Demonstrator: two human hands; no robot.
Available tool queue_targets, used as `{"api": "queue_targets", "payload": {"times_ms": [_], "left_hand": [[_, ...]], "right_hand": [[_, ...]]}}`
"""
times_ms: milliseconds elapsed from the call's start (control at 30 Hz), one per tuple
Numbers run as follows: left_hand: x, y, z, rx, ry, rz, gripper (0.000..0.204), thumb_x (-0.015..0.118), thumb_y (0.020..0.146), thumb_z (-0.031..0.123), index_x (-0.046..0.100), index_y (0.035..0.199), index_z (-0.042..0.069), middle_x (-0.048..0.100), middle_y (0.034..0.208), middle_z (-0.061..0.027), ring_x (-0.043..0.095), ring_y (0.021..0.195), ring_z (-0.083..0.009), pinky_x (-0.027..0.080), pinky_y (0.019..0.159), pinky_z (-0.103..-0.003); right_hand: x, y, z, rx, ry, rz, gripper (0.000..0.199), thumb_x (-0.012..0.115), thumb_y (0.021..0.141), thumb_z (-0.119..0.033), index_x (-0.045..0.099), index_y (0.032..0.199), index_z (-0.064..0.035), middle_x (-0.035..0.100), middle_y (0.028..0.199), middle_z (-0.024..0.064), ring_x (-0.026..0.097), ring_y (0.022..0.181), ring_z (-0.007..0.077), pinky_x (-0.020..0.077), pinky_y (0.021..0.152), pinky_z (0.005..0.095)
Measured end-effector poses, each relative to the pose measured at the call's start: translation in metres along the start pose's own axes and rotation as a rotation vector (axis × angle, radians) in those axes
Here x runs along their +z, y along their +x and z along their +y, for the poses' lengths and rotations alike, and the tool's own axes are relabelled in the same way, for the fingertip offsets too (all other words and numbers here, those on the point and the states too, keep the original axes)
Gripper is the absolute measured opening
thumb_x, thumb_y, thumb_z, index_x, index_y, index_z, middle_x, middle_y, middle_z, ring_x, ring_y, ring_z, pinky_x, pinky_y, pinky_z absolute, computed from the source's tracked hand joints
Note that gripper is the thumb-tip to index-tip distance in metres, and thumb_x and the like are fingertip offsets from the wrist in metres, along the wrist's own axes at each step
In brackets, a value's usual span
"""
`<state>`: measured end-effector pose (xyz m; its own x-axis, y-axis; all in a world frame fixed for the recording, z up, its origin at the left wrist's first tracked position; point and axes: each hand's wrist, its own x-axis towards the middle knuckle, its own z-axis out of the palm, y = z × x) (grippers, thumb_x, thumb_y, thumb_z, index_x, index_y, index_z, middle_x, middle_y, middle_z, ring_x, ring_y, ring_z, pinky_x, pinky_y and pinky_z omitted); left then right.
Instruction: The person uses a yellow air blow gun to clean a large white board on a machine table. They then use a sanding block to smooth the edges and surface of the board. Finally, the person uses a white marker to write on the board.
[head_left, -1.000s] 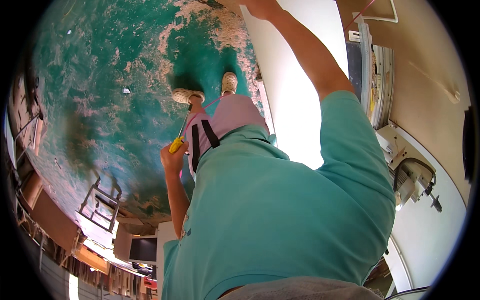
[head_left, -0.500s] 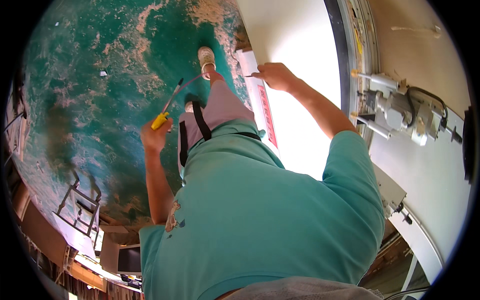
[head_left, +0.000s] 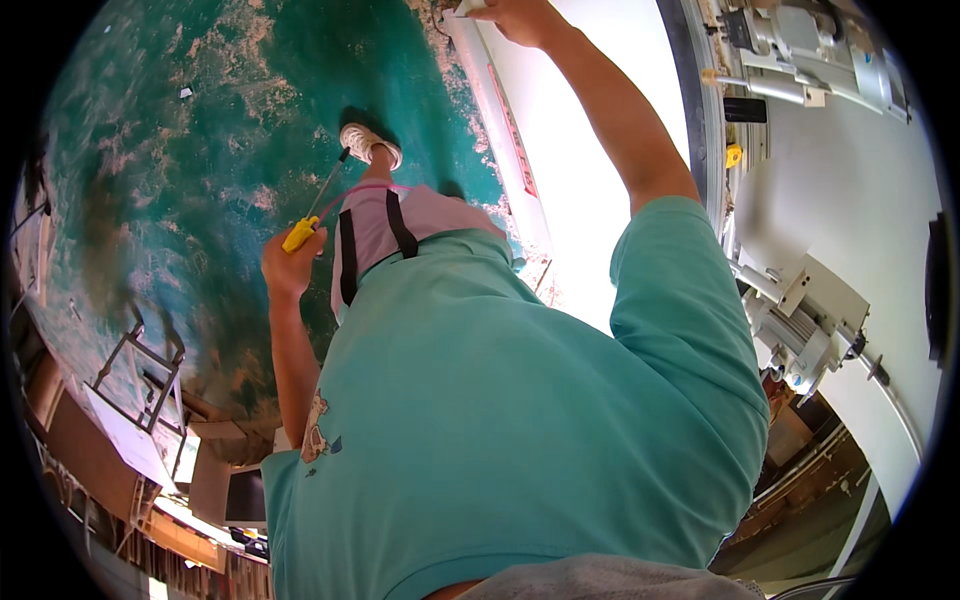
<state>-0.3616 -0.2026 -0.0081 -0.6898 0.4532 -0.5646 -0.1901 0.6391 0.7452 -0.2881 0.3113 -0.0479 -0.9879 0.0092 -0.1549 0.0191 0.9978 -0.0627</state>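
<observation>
My left hand (head_left: 286,264) is closed around the yellow handle of a screwdriver-like tool (head_left: 300,235), held out over the green floor. Its thin shaft slants up to a black end, close to my shoe. A thin pink cord (head_left: 352,190) curves from beside the handle across my trouser leg; whether my fingers pinch it too I cannot tell. At the top edge of the view, my right hand (head_left: 520,20) is at the far corner of a white machine body (head_left: 590,120). Its fingers are curled by a small pale piece, partly cut off by the frame.
Metal machine fittings with rods (head_left: 800,335) stand along the right, beside a dark-edged rail (head_left: 692,90). A metal-framed stool (head_left: 145,385) lies at lower left, near brown boards (head_left: 90,450). A small white scrap (head_left: 186,92) is on the worn green floor (head_left: 230,180).
My right hand has moved up and away along the white machine to its far corner. My left hand keeps the yellow-handled tool, slightly shifted left. My feet and body have stepped.
</observation>
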Motion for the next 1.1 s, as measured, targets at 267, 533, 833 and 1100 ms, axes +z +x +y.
{"api": "queue_targets", "payload": {"times_ms": [267, 533, 833, 1100], "left_hand": [[0.117, -0.175, -0.098, -0.149, -0.149, -0.040, 0.016, 0.071, 0.086, 0.012, 0.068, 0.077, -0.001, 0.065, 0.070, -0.0040, 0.060, 0.065, -0.0109, 0.044, 0.063, -0.024], [0.161, -0.332, -0.147, -0.044, -0.009, -0.029, 0.023, 0.074, 0.081, 0.020, 0.070, 0.079, -0.002, 0.064, 0.062, -0.0021, 0.060, 0.059, -0.0084, 0.046, 0.058, -0.026], [0.168, -0.437, -0.192, 0.047, 0.295, -0.139, 0.028, 0.075, 0.080, 0.027, 0.070, 0.075, 0.001, 0.062, 0.059, -0.0008, 0.056, 0.055, -0.0083, 0.042, 0.056, -0.026], [0.198, -0.529, -0.318, 0.001, 0.068, -0.186, 0.023, 0.074, 0.082, 0.022, 0.070, 0.073, 0.001, 0.064, 0.062, -0.0005, 0.057, 0.061, -0.0062, 0.042, 0.059, -0.024]], "right_hand": [[0.048, -0.314, -0.167, -0.176, 0.070, -0.316, 0.046, 0.053, 0.090, -0.003, 0.064, 0.128, -0.0256, 0.063, 0.110, 0.0029, 0.064, 0.101, 0.0245, 0.0561, 0.080, 0.0387], [0.097, -0.458, -0.203, 0.297, 0.255, 0.037, 0.049, 0.051, 0.088, 0.000, 0.066, 0.127, -0.0261, 0.064, 0.096, 0.0082, 0.066, 0.091, 0.0262, 0.0568, 0.075, 0.0395], [0.107, -0.577, -0.289, -0.067, 0.036, -0.114, 0.058, 0.052, 0.086, 0.007, 0.065, 0.128, -0.0306, 0.064, 0.099, 0.0048, 0.066, 0.095, 0.0268, 0.0551, 0.080, 0.0394], [0.199, -0.958, -0.481, 0.222, 0.197, -0.804, 0.028, 0.056, 0.091, -0.018, 0.069, 0.114, -0.0234, 0.065, 0.103, 0.0017, 0.065, 0.101, 0.0232, 0.0551, 0.084, 0.0352]]}}
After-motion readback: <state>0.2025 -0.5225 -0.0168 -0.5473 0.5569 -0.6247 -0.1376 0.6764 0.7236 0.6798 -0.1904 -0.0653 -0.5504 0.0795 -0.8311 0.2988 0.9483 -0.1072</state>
